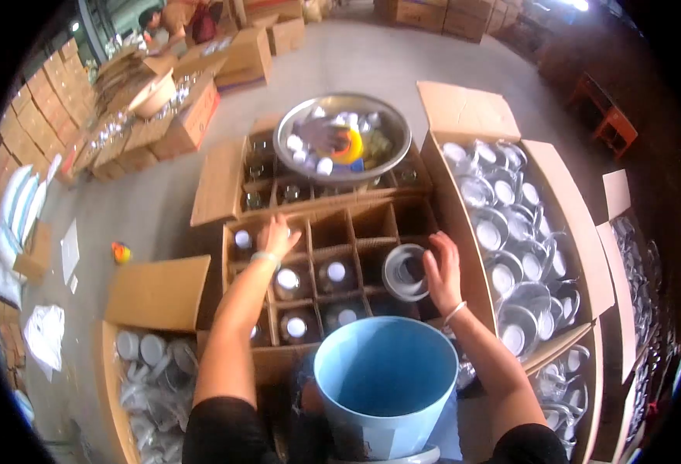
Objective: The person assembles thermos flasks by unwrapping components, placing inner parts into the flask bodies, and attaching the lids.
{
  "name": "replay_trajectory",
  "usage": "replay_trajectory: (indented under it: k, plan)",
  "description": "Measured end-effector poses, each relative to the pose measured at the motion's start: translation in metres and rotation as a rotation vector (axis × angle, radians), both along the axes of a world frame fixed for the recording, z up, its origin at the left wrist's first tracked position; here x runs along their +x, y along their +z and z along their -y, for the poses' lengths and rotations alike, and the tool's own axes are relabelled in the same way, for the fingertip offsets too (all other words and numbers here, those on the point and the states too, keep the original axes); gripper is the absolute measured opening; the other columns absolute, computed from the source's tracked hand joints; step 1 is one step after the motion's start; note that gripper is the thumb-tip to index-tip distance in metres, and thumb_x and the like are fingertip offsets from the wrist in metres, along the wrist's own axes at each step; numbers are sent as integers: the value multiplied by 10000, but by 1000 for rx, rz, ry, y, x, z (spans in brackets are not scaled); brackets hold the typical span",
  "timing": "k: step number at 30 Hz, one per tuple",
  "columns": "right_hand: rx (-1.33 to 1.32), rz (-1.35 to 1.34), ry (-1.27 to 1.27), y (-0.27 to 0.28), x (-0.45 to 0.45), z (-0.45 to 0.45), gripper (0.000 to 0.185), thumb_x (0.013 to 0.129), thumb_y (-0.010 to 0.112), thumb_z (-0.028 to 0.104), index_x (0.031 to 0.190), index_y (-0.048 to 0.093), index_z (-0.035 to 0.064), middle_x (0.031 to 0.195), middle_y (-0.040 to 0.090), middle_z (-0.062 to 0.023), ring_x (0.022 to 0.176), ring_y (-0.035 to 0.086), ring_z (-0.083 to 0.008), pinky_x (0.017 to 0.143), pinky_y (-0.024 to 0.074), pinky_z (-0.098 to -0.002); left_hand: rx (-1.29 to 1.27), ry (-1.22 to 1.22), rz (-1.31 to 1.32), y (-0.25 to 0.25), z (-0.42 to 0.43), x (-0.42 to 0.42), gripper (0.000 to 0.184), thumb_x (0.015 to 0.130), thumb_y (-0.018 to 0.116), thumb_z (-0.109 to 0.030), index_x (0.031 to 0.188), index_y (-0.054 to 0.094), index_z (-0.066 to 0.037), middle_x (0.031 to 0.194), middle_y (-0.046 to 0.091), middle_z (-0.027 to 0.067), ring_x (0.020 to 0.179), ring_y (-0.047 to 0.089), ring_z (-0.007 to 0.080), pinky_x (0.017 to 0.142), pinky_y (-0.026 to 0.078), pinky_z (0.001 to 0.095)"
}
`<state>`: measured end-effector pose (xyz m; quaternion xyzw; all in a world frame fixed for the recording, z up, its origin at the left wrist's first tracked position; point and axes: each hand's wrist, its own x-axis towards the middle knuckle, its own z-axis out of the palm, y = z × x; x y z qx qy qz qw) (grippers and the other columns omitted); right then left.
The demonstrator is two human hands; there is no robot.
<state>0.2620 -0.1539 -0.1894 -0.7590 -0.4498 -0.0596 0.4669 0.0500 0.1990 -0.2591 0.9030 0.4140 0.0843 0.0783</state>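
Note:
A divided cardboard box [329,251] stands in front of me, with white-capped bottles in several compartments and others unfilled. My left hand [277,236] reaches into a back-left compartment, fingers bent downward; what they hold, if anything, is hidden. Beside a grey round-mouthed container [406,272] at the right of the box, my right hand [443,267] has its fingers extended, its palm side near the container's rim. A light blue bucket [385,371] stands close to my body. Behind the divided box, a metal basin [286,158] holds white caps, a dark glove and a yellow-orange object.
Open boxes of wrapped grey containers stand at the right [588,247] and lower left [108,387]. Under the basin is another divided box [220,182] with glass jars. White sacks [45,332] lie at the left. A person [178,19] bends over boxes at the back left.

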Motion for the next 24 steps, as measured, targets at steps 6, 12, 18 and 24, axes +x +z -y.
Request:
replay_trajectory:
  k: [6,12,18,24]
  plan:
    - [-201,-553,432,63,-61,7,276,967,603,238,1158,670,49,1106,677,-169,1020,660,-267,902,514,-388,280,-271,335,197,60,-74,321,810,730,-290,1021,536,-146,1031,537,112,774,637,388,658,536,493]
    - [-15,-1432,691,110,-98,-10,743,990,416,608,1473,373,45,1459,449,-162,1310,466,-271,1063,411,-485,177,-360,1027,347,129,-119,156,950,595,-160,1076,562,-73,947,598,55,756,615,137,583,475,256]
    - [915,-1173,1253,237,-58,4,826,966,385,662,1459,317,2,1417,480,-181,1283,492,-305,1060,407,-519,-1015,-388,1274,310,245,-97,403,1045,414,-462,1255,447,-119,1201,606,101,1049,630,188,774,523,320]
    - [418,-1067,1000,296,-65,47,699,955,530,562,1407,380,50,1328,537,-141,1214,545,-256,959,507,-435,-1209,-669,1160,302,249,-96,749,975,223,-704,1487,330,-168,1545,367,112,1409,362,277,1152,234,486]
